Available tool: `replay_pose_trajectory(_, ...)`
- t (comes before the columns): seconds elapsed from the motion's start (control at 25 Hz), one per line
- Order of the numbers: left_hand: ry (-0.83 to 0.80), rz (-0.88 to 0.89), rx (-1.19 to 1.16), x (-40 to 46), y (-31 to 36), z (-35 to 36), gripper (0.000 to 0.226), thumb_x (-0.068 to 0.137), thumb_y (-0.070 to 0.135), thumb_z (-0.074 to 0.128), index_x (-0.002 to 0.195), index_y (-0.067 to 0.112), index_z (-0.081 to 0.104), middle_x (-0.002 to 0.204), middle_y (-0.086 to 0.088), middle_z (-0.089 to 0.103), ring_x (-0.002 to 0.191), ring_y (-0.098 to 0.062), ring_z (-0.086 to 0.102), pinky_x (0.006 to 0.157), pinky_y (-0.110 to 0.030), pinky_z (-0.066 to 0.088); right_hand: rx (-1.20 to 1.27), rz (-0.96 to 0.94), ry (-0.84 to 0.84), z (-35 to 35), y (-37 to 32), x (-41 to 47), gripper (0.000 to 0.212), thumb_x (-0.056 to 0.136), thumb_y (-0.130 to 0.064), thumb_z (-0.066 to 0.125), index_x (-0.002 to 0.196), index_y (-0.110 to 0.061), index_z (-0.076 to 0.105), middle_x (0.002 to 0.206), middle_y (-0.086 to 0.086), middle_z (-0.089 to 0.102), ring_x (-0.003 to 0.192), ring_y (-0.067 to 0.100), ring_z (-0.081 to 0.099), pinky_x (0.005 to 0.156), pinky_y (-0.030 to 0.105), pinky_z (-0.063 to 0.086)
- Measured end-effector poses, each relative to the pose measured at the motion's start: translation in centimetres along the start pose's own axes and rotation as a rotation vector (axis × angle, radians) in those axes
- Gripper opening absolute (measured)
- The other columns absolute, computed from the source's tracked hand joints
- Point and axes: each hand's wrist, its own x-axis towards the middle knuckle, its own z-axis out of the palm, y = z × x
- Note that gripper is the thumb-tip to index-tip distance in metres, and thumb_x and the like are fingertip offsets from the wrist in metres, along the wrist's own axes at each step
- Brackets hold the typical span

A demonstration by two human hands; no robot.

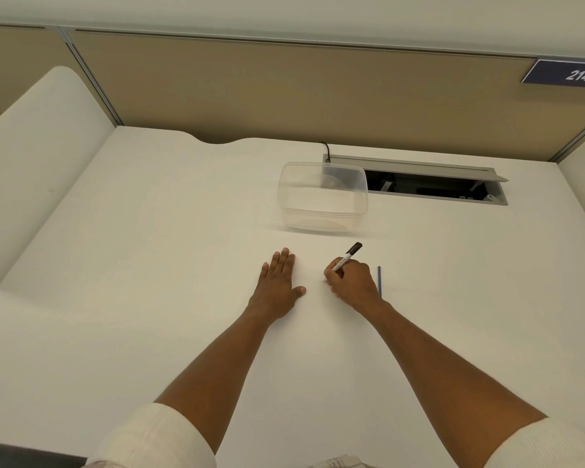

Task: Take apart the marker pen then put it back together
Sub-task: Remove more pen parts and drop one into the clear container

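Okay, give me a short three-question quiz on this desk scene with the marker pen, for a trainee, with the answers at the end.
1. True or false: the left hand lies flat on the desk and holds nothing.
2. Which hand grips the marker pen? A) left B) right C) both
3. Fill in: a thin blue ____ lies on the desk just right of the right hand.

Key: 1 true; 2 B; 3 rod. The pen's black end points away from the person toward the clear plastic container.
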Motion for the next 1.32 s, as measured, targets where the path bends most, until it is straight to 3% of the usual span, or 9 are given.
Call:
replay_pose_trajectory(0.24,-0.002,0.000,0.004,0.0,0.0,0.0,0.081,0.097,0.038,0.050,0.155,0.015,-0.002,0.164,0.000,-0.013,0.150,-0.016,-0.015,0.121,-0.036,-0.010,-0.045,-0.013,0.026,0.0,0.1,-0.2,0.020,0.089,-0.023,0.055,0.079,-0.010,0.065,0.073,0.014,0.070,0.070,0.032,0.069,0.069,0.044,0.059)
replay_pose_trajectory(0.4,0.000,-0.002,0.008,0.0,0.0,0.0,0.081,0.097,0.038,0.050,0.155,0.015,-0.002,0.164,0.000,-0.013,0.150,-0.016,-0.015,0.121,-0.036,-0.009,-0.017,-0.038,0.037,0.1,0.5,-0.4,0.020,0.089,-0.022,0.054,0.076,-0.013,0.065,0.071,0.008,0.071,0.069,0.026,0.070,0.065,0.037,0.055)
replay_pose_trajectory(0.6,-0.002,-0.005,0.003,0.1,0.2,-0.2,0.081,0.097,0.037,0.050,0.156,0.015,-0.002,0.164,0.000,-0.013,0.150,-0.016,-0.015,0.121,-0.036,-0.009,-0.059,0.000,0.021,0.0,1.1,-0.2,0.021,0.088,-0.025,0.054,0.077,-0.011,0.065,0.073,0.010,0.072,0.069,0.029,0.069,0.068,0.040,0.056)
replay_pose_trajectory(0.76,0.003,0.002,-0.010,0.2,0.6,-0.5,0.076,0.096,0.032,0.054,0.156,0.016,0.010,0.165,-0.004,-0.007,0.151,-0.020,-0.011,0.123,-0.038,-0.004,0.018,0.029,-0.004,-0.2,1.0,0.2,0.016,0.089,-0.023,0.058,0.082,-0.010,0.065,0.079,0.009,0.074,0.068,0.025,0.068,0.069,0.040,0.055)
replay_pose_trajectory(0.88,0.074,0.064,-0.021,0.1,1.0,-0.7,0.056,0.094,0.026,0.060,0.145,0.017,0.040,0.163,-0.002,0.016,0.152,-0.020,0.006,0.122,-0.035,0.012,0.080,0.075,-0.015,-0.2,1.1,0.3,0.017,0.091,-0.024,0.061,0.086,-0.008,0.063,0.079,0.011,0.074,0.053,0.012,0.063,0.055,0.031,0.052)
replay_pose_trajectory(1.0,0.172,0.147,-0.026,-0.1,2.2,-0.5,0.031,0.086,0.026,0.067,0.116,0.020,0.064,0.141,0.003,0.051,0.138,-0.020,0.036,0.109,-0.034,0.031,0.093,0.103,-0.012,-0.5,1.0,0.5,0.017,0.091,-0.026,0.063,0.089,-0.009,0.064,0.075,0.007,0.074,0.051,0.014,0.064,0.052,0.030,0.054)
replay_pose_trajectory(1.12,0.186,0.117,-0.020,-0.5,3.5,0.1,0.025,0.084,0.031,0.069,0.107,0.024,0.065,0.117,0.006,0.058,0.114,-0.017,0.049,0.095,-0.034,0.035,0.099,0.129,-0.012,-0.8,1.0,0.7,0.017,0.091,-0.027,0.066,0.089,-0.010,0.065,0.072,0.006,0.073,0.053,0.019,0.064,0.055,0.035,0.057)
replay_pose_trajectory(1.32,0.159,0.083,-0.068,-0.6,4.5,0.7,0.022,0.084,0.037,0.068,0.103,0.027,0.063,0.101,0.007,0.058,0.095,-0.015,0.058,0.087,-0.031,0.033,0.124,0.151,-0.021,-0.8,0.8,0.6,0.019,0.091,-0.026,0.068,0.089,-0.007,0.065,0.071,0.007,0.072,0.054,0.020,0.065,0.057,0.036,0.058)
